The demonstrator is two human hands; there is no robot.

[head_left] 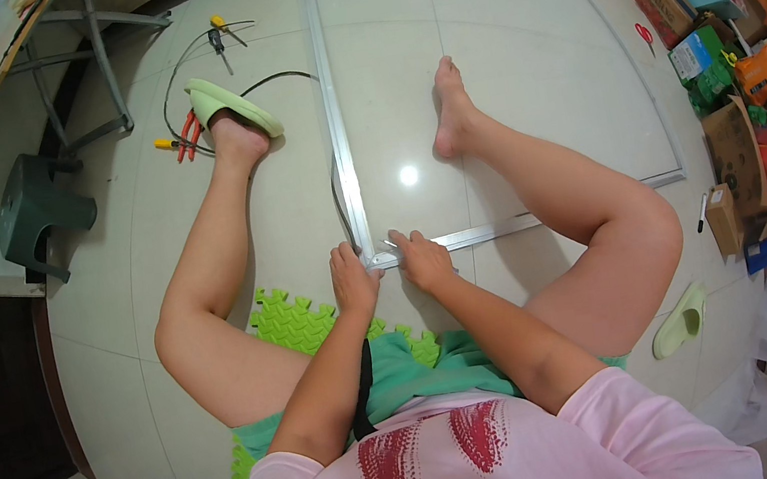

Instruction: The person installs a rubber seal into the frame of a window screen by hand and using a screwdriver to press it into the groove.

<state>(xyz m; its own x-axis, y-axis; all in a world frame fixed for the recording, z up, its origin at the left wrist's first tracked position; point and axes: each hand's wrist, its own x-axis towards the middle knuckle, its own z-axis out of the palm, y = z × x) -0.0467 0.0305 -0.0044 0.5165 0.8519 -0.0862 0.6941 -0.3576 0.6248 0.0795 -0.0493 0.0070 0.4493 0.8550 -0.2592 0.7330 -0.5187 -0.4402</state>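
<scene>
Lying flat on the tiled floor [295, 193], the silver metal frame [341, 145] is apparently being worked at its near-left corner; next, that corner presumably needs to be held steady. It is set at two o'clock from the left hand [355, 280], whose grip cannot be made out, and nine o'clock from the right hand [426, 260], by which a slim metallic piece [390, 245] seems to be pinched.

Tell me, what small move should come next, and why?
Perhaps the left hand should steady the silver frame at its near-left corner: that hand is there, and the right hand is close by, beside a small shiny piece.
</scene>
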